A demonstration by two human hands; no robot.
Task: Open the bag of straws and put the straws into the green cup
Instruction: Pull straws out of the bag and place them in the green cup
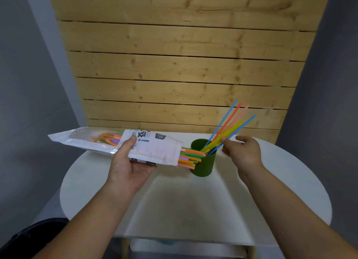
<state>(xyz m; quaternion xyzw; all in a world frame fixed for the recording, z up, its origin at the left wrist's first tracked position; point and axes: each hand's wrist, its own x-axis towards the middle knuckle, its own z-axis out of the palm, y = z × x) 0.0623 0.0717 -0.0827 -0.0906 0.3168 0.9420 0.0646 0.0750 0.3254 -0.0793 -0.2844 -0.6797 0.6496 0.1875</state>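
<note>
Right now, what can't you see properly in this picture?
Head view:
- Bottom ends of the straws in the cup: hidden by the cup's wall.
- How many straws are left in the bag: its white print and the left hand cover them.
- Whether the right hand pinches a straw or just touches it: fingertips too small.

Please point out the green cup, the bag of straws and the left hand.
green cup [206, 166], head view, on its front wall.
bag of straws [155, 152], head view, on the white part near its open end.
left hand [126, 162], head view, at the base of the thumb.
</note>
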